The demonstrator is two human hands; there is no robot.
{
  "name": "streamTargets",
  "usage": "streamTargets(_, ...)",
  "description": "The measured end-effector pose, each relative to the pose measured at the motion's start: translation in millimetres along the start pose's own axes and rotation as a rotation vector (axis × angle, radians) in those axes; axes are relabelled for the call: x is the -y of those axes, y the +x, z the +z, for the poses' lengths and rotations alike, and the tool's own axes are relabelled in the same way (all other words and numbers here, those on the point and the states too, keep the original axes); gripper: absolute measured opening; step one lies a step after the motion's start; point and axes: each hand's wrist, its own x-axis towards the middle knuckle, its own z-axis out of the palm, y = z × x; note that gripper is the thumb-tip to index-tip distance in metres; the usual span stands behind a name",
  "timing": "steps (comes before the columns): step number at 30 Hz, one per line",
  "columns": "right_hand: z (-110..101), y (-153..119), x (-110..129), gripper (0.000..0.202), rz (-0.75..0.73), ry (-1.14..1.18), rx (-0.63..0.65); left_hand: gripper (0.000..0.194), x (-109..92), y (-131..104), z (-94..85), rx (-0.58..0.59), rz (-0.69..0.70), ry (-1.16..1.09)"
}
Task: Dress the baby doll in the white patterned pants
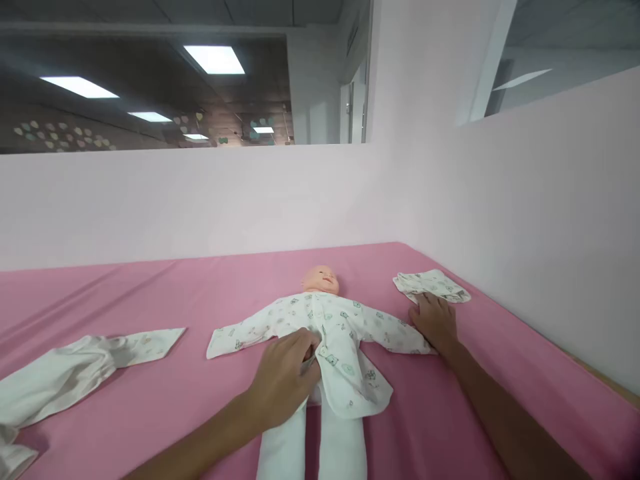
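Observation:
A baby doll [321, 280] lies on its back, its head toward the wall, in a white printed baby shirt [345, 360] and white trousers [343, 440]. The shirt's sleeves stretch out to both sides. My left hand [287, 377] is closed on the front edge of the shirt over the doll's belly; the fingertips are partly hidden. The other front flap hangs loose toward the right. Beyond the right sleeve's end, my right hand [436, 321] rests with thumb apart and fingers at the near edge of a folded printed cloth [435, 285]. It does not visibly grip the cloth.
A pink sheet [165, 293] covers the surface beneath everything. At the left lies another white garment [75, 373], spread loosely. A pale wall [200, 200] runs along the back, meeting a right wall [540, 220] at the corner. Windows [150, 87] sit above.

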Motion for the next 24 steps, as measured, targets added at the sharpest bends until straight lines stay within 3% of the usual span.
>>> streamTargets(10,-3.6,11.8,-22.0,0.027,0.042,0.040,-0.069,0.012,-0.7,-0.5,0.3,-0.017,0.001,-0.009)
streamTargets(15,-9.4,8.9,-24.3,0.028,0.215,0.192,-0.162,0.013,2.6,-0.7,1.8,-0.002,-0.006,-0.003)
streamTargets(19,-17.7,3.4,-17.4,0.028,0.305,0.326,-0.261,0.012,3.8,-1.5,2.1,0.008,-0.009,0.006)
streamTargets(24,-34.2,-3.7,3.8,0.028,0.300,0.501,-0.336,0.014,1.7,-2.2,1.0,0.001,-0.013,-0.005)
